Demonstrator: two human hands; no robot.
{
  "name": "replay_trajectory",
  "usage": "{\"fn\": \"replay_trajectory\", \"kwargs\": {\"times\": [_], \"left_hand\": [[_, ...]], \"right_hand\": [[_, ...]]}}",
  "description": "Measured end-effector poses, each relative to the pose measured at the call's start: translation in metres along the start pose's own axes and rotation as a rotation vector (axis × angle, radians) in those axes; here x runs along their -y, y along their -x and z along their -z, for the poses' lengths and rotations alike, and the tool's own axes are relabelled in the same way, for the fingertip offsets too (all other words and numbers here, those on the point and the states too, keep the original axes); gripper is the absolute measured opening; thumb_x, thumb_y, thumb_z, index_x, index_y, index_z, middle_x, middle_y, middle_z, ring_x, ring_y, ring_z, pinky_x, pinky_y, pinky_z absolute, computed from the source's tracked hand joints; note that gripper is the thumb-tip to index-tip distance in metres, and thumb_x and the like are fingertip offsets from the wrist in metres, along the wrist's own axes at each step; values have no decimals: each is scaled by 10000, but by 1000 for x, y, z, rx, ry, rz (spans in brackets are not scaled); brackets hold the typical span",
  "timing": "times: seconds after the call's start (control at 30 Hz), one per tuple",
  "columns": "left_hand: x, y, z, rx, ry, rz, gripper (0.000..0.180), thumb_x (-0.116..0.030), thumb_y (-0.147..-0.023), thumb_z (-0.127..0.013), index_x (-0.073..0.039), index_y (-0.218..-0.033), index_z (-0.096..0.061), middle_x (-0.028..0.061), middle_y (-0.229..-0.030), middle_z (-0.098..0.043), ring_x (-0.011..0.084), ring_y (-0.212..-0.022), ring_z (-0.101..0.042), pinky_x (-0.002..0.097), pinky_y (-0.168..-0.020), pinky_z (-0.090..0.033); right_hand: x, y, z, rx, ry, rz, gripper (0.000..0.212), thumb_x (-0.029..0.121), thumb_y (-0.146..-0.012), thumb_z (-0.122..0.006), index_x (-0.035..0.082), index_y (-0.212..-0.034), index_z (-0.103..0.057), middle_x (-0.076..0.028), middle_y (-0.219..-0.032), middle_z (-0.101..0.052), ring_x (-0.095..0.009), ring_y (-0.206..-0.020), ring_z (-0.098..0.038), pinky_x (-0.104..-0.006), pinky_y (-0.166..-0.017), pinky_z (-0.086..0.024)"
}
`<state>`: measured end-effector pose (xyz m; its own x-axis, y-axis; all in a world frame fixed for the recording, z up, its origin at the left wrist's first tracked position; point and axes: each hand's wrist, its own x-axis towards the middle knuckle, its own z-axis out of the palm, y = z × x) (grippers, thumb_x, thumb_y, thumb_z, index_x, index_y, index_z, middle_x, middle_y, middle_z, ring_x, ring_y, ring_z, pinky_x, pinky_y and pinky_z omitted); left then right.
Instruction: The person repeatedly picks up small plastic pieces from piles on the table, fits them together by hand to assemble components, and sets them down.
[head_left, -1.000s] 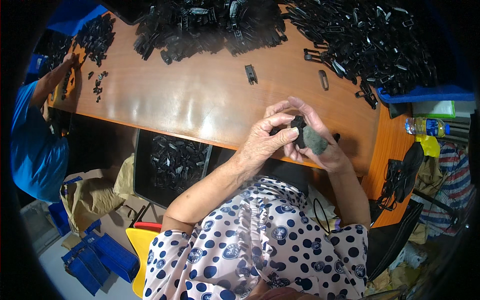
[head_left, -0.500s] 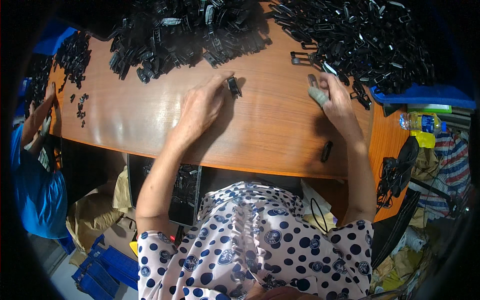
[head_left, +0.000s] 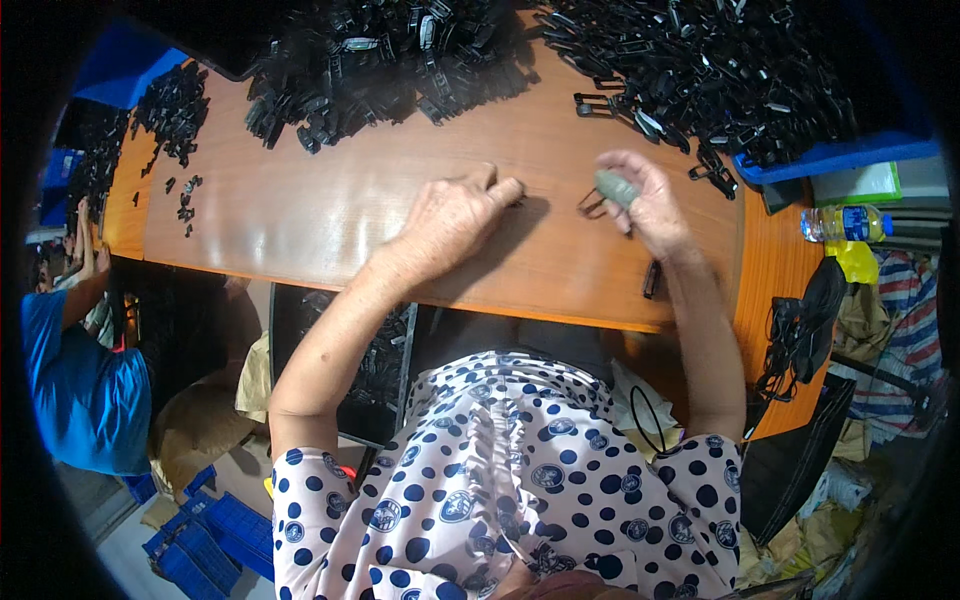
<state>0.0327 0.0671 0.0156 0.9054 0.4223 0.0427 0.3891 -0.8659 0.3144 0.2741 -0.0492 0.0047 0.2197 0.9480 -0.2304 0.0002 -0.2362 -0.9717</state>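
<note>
Over the middle of the brown table my left hand (head_left: 440,228) is closed, its thumb and fingers pressed together. Only a dark edge shows at its fingertips, where a small black plastic piece is mostly hidden. To its right, my right hand (head_left: 656,215) is raised with curled fingers, one in a grey-green finger wrap (head_left: 616,188). A thin dark frame-shaped piece (head_left: 592,205) sticks out to the left from its fingers, blurred a little. A single black piece (head_left: 652,280) lies on the table below my right wrist.
A large heap of black plastic pieces (head_left: 350,80) covers the far middle; another of black frames (head_left: 700,70) lies far right, by a blue tray (head_left: 840,152). A bottle (head_left: 845,224) and black cords (head_left: 800,330) are at right. A co-worker in blue (head_left: 90,380) sits at left.
My left hand has moved right, and the black piece at its fingertips is now mostly covered. My right hand has drawn left from the heap's edge with a frame piece. The view has shifted slightly.
</note>
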Motion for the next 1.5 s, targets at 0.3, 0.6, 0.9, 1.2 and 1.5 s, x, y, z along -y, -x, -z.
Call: {"fn": "replay_trajectory", "kwargs": {"times": [0.3, 0.6, 0.9, 1.2, 1.5], "left_hand": [[-62, 16, -8, 10, -186, -164, 377, -63, -788, -617, -115, -1152, -534, 121, -838, -578, 301, -711, -661, 389, -550, -526], [-58, 13, -43, -45, 540, 145, 237, -118, -822, -684, -37, -1037, -626, 161, -930, -674, 324, -881, -656, 391, -770, -512], [-59, 31, -59, -276, 656, 130, 237, -139, -867, -668, -2, -1057, -632, 121, -912, -643, 223, -853, -630, 308, -766, -500], [-69, 46, -42, -314, 670, 123, 222, -145, -869, -669, -4, -1037, -632, 97, -881, -635, 201, -819, -619, 305, -729, -493], [-73, 72, -18, -419, 409, -11, 224, -51, -778, -705, -29, -982, -614, 107, -841, -613, 271, -701, -613, 324, -626, -501]], "right_hand": [[-40, 36, -44, -52, 654, 178, 248, 68, -782, -636, 52, -1029, -612, -153, -888, -646, -251, -848, -633, -356, -757, -501], [-50, 58, -48, -84, 266, -66, 139, -11, -884, -561, 13, -1009, -618, -87, -821, -678, -111, -665, -636, -234, -605, -510], [-35, 79, -44, -28, -627, -5, 141, 11, -895, -589, -24, -1014, -523, -132, -892, -622, -200, -780, -656, -258, -682, -545], [-24, 85, -53, 22, -638, -51, 153, 16, -883, -605, -6, -1016, -535, -123, -884, -636, -201, -785, -662, -259, -680, -543], [1, 85, -63, 170, -321, -158, 161, 51, -871, -645, 2, -969, -527, -76, -734, -597, -111, -607, -586, -199, -514, -485]]}}
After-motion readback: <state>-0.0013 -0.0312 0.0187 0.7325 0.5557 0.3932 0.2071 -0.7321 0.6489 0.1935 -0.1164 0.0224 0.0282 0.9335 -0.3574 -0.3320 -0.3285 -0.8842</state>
